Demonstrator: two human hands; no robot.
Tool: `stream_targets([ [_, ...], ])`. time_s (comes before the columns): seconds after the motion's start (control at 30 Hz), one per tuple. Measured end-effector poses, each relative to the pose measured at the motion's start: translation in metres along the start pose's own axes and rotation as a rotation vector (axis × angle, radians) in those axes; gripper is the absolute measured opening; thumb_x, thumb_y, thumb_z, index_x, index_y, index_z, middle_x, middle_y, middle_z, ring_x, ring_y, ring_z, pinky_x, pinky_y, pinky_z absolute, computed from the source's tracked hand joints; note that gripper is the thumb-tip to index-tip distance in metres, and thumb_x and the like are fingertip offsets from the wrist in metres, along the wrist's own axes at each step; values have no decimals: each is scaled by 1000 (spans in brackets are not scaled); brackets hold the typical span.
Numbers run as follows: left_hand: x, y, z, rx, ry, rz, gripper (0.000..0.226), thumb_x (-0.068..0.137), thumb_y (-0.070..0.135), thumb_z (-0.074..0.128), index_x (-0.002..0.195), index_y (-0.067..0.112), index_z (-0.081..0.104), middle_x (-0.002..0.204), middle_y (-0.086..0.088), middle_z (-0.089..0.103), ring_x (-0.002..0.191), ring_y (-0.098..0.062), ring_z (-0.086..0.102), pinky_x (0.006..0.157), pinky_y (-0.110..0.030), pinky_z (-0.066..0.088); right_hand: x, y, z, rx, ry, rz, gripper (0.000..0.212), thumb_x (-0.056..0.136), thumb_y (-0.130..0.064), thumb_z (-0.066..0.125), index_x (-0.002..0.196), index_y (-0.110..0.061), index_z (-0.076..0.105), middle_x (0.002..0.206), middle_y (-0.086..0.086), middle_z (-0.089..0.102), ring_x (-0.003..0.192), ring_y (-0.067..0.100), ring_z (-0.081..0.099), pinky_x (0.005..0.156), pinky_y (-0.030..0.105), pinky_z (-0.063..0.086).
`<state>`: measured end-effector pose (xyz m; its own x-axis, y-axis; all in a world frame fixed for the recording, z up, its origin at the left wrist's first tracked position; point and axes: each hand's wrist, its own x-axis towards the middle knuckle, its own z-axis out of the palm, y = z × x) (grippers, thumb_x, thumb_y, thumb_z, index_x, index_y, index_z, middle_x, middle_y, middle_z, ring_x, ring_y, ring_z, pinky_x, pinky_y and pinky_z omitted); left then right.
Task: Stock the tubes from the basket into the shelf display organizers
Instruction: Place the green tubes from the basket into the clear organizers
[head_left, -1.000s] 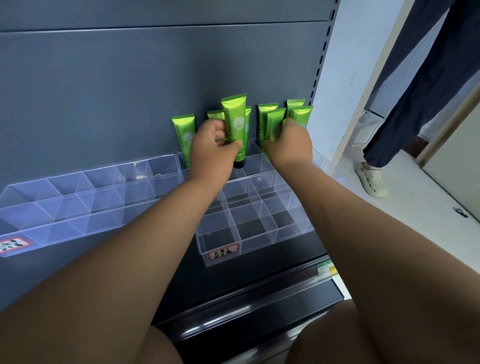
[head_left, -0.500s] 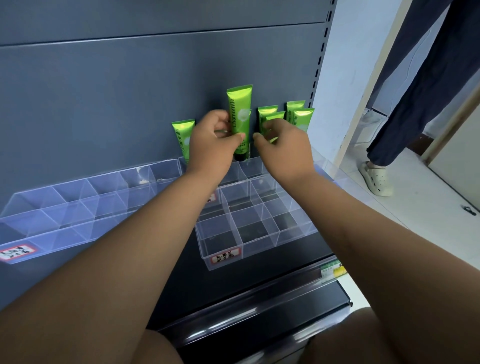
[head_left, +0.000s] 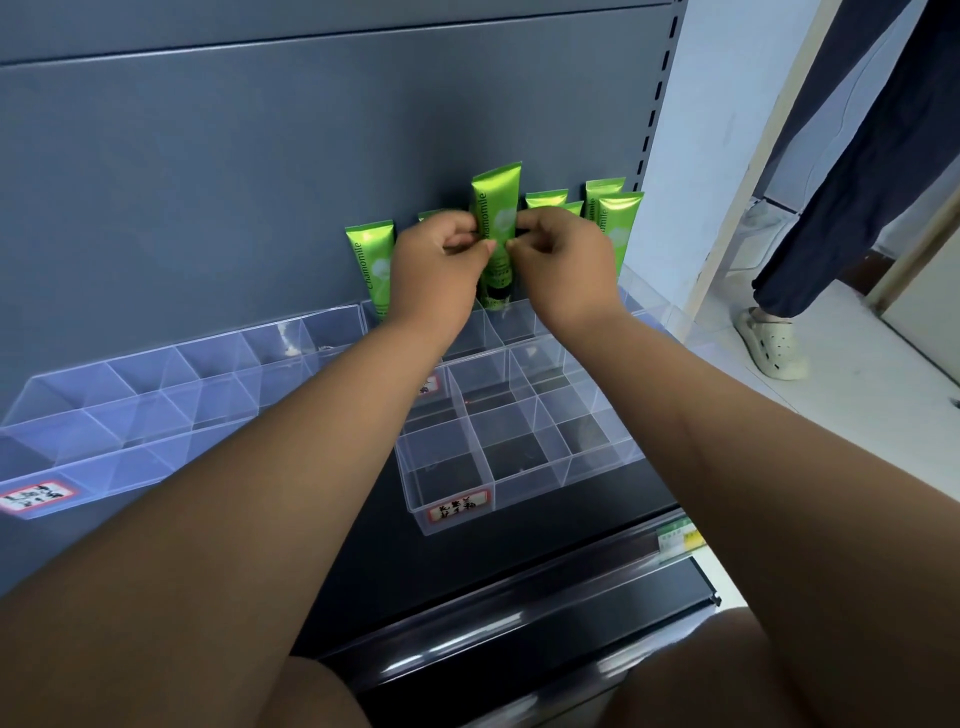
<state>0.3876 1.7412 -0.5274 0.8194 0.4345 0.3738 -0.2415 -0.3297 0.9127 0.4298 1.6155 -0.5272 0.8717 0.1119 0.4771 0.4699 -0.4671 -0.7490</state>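
Now, over the back row of the transparent organizer (head_left: 597, 467), the left hand (head_left: 436, 275) and right hand (head_left: 566, 265) pinch one tube (head_left: 496, 208) from either side at its middle. Its long axis stands upright, cap down, just above a back cell, so a straight drop should seat it. Beside it, stocked tubes (head_left: 621, 228) stand in that row.

Both hands on one green tube at the back row

Left hand (head_left: 439, 270) and right hand (head_left: 563, 265) pinch an upright green tube (head_left: 496, 208) over the clear organizer (head_left: 519, 457); more green tubes (head_left: 618, 223) stand beside it against the grey shelf panel (head_left: 260, 182).
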Motion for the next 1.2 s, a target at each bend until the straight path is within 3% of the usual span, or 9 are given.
stream_targets([
  [0.1,-2,-6,0,12,1,-30,29,86,6,74,82,34,69,79,16,72,78,-5,69,86,-50,60,1,4,2,-23,-19,21,20,87,-13,64,104,-15,75,83,2,74,80,21,66,74,31,54],
  [0.23,-3,-11,2,18,-12,-74,17,89,8,73,98,22,68,94,2,74,93,-19,72,90,-48,60,0,7,1,-60,-27,51,17,87,-13,67,103,-11,75,94,3,74,87,17,66,74,23,47],
  [0.4,-7,-7,5,133,-44,-57,24,90,13,74,113,7,70,101,-3,74,96,-16,70,92,-36,57,1,12,3,-115,-16,88,14,83,-12,67,94,-11,74,87,4,73,84,21,66,70,24,46],
  [0.6,-11,-8,5,202,-76,-82,29,91,19,73,117,5,70,96,1,68,99,-17,67,95,-37,55,1,15,7,-169,-19,84,11,86,-20,70,93,-11,73,88,2,72,81,17,60,67,22,35],
  [0.7,-11,-7,6,221,-87,-77,22,92,19,73,111,9,71,94,-1,67,97,-17,66,95,-41,55,2,16,9,-179,-22,95,13,86,-20,70,93,-10,74,88,3,72,81,18,61,66,23,35],
  [1.0,-9,-9,4,228,-101,-121,39,92,20,72,127,5,66,117,-7,71,109,-18,66,101,-34,52,2,15,10,-208,-24,96,14,89,-20,68,97,-11,74,95,5,73,81,16,56,68,21,34],
  [1.2,-11,-8,5,231,-117,-135,37,92,18,72,126,6,65,116,-6,70,108,-16,66,101,-34,52,1,11,8,-245,-35,73,15,88,-17,66,91,-5,74,89,11,73,85,27,64,65,29,42],
])
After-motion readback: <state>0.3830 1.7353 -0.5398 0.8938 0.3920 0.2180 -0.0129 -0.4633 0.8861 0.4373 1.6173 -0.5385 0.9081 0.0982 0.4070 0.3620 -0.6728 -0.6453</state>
